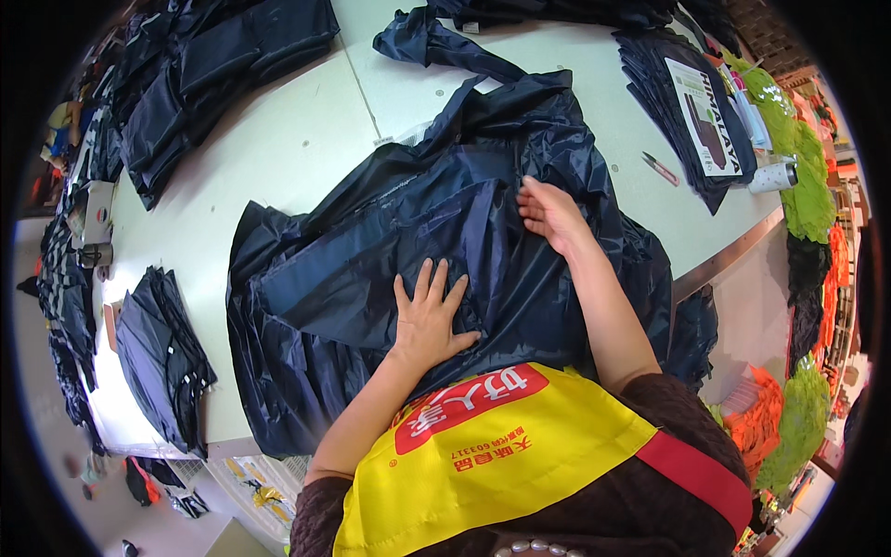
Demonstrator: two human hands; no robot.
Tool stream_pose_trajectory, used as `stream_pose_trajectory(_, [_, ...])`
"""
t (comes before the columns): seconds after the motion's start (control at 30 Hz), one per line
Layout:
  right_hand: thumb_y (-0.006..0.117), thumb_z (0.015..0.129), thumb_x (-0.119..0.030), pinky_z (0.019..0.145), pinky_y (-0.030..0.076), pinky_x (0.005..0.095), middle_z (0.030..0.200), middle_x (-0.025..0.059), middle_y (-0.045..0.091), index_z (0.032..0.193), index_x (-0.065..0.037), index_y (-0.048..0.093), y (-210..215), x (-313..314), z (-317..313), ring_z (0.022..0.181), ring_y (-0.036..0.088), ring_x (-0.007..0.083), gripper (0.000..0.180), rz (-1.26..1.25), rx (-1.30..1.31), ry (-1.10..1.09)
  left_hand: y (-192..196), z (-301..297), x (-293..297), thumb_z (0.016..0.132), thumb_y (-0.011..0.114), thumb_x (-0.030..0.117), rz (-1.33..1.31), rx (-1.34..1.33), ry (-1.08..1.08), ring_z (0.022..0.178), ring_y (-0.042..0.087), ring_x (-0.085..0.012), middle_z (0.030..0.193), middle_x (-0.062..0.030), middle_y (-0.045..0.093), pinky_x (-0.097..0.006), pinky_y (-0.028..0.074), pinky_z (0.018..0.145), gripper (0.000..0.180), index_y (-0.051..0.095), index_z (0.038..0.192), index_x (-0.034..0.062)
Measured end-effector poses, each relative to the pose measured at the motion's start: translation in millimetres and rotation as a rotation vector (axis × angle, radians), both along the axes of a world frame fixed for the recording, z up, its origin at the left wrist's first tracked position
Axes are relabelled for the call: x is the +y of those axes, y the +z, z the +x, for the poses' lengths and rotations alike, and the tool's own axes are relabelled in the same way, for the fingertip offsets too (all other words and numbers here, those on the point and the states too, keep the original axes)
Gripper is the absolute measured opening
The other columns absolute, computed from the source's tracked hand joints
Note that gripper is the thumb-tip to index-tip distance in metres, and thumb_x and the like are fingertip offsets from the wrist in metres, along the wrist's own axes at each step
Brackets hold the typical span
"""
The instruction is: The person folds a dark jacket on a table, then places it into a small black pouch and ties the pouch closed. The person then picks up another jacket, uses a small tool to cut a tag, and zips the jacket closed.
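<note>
A dark navy, shiny garment (343,269), seemingly a rain jacket, lies spread in loose folds over the table in front of me. Flat on its middle rests my left hand (431,316), with its fingers spread. Farther right and higher up, my right hand (551,215) is at the garment's right part, its fingers curled with the thumb and forefinger together at a dark edge or seam. What exactly sits between those fingertips is too small to make out.
On the white table (306,139) lie dark folded garments (218,70) at the far left and a smaller stack (165,357) at the near left. At the right are dark packs with a printed card (703,121), a pink-handled small tool (662,169) and a cylindrical container (773,177). Lime-green garments (806,200) hang beyond.
</note>
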State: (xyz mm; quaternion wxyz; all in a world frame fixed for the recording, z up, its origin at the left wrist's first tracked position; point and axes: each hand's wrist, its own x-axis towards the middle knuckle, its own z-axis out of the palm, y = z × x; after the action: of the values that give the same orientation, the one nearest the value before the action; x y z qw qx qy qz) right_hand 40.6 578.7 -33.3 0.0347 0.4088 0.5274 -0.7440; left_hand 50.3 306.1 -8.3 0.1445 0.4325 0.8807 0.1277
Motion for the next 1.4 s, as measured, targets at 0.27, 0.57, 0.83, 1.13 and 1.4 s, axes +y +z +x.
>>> stream_pose_trajectory(0.27, [0.052, 0.083, -0.061, 0.055, 0.049, 0.0273, 0.078, 0.0129, 0.066, 0.091, 0.001, 0.061, 25, 6, 23, 0.065, 0.066, 0.0195, 0.064, 0.843, -0.218, 0.198, -13, 16, -14, 0.075, 0.069, 0.032, 0.243, 0.105, -0.102, 0.117, 0.049, -0.0276, 0.116, -0.0117, 0.059, -0.043, 0.036, 0.099, 0.044, 0.061, 0.109, 0.0046])
stream_pose_trajectory(0.57, [0.063, 0.085, -0.039, 0.055, 0.046, 0.0299, 0.076, 0.0064, 0.062, 0.094, -0.002, 0.060, -1, -32, 1, 0.062, 0.059, 0.0180, 0.039, 0.090, 0.085, -0.108, -29, 15, -21, 0.080, 0.064, 0.021, 0.484, 0.353, -0.174, 0.086, 0.063, -0.0251, 0.093, -0.0108, 0.065, -0.035, 0.051, 0.076, 0.022, 0.063, 0.094, 0.0032])
stream_pose_trajectory(0.83, [0.055, 0.091, -0.014, 0.085, 0.043, 0.0267, 0.109, 0.0095, 0.061, 0.113, 0.002, 0.056, -31, 7, -14, 0.096, 0.057, 0.0180, 0.028, 0.373, 0.310, -0.237, -10, 17, -33, 0.083, 0.064, 0.023, 0.457, 0.052, -0.195, 0.073, 0.061, -0.0251, 0.077, -0.0089, 0.060, -0.035, 0.051, 0.062, 0.018, 0.058, 0.079, 0.0055])
stream_pose_trajectory(1.13, [0.039, 0.080, 0.007, 0.103, 0.035, 0.0339, 0.134, 0.0183, 0.047, 0.133, -0.001, 0.043, 54, -59, 2, 0.127, 0.043, 0.0287, 0.054, 1.090, 0.632, 0.261, -31, -25, 30, 0.080, 0.059, 0.050, 0.319, 0.223, 0.028, 0.132, 0.032, -0.0323, 0.139, -0.0156, 0.040, -0.055, 0.021, 0.106, 0.069, 0.043, 0.134, 0.0096])
stream_pose_trajectory(1.4, [0.046, 0.093, -0.030, 0.108, 0.019, 0.0502, 0.127, 0.0156, 0.054, 0.126, -0.005, 0.052, 30, -98, -1, 0.122, 0.047, 0.0299, 0.041, 0.889, 0.496, 1.179, -14, -14, -13, 0.078, 0.065, 0.032, 0.150, -0.117, -0.066, 0.111, 0.053, -0.0307, 0.116, -0.0153, 0.058, -0.045, 0.036, 0.099, 0.047, 0.057, 0.117, 0.0085])
